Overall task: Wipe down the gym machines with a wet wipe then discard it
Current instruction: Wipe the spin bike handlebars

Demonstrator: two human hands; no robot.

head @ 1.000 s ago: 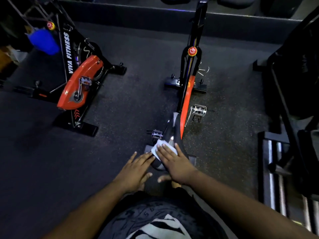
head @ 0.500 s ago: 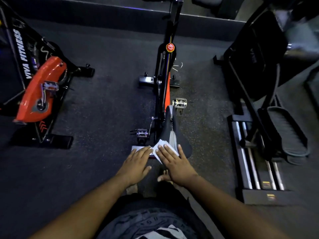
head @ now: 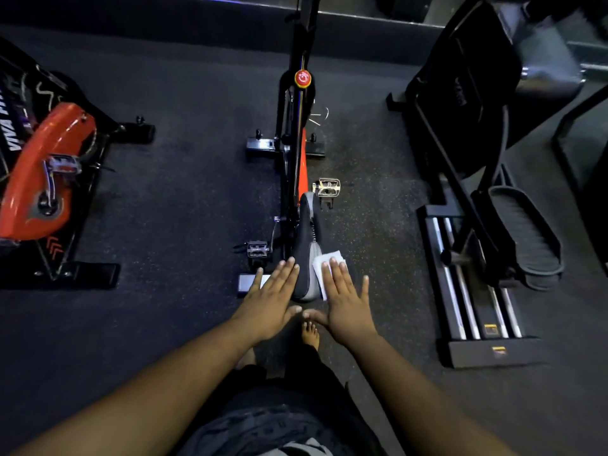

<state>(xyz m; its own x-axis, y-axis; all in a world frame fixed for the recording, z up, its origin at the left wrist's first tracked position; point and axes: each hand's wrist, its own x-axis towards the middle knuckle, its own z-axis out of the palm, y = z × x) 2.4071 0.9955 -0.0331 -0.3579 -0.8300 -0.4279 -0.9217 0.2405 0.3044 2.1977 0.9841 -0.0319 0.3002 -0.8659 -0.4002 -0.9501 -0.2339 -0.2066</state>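
- Head view: the right hand (head: 347,302) lies flat, its fingers (head: 335,274) straight and spread, pressing the white wet wipe (head: 324,263) against the right side of the spin bike saddle (head: 306,255).
- The wipe sticks out just beyond and left of those fingertips.
- The left hand (head: 269,304), fingers straight and holding nothing, rests on the saddle's left side, apart from the wipe.

Colours and patterns. Wipe (head: 324,263): white, plain. Saddle (head: 304,251): black top with grey sides. Centre bike frame (head: 297,126): black, with an orange-red strip and a round red knob (head: 302,78) bearing a white mark. Pedals (head: 326,187): silver metal. Left bike (head: 42,172): black frame with white lettering, glossy orange-red cover, orange chevrons low on the frame. Floor (head: 171,199): dark grey rubber with fine pale speckles. Right machine (head: 473,274): black, with silver rails and small yellow labels.
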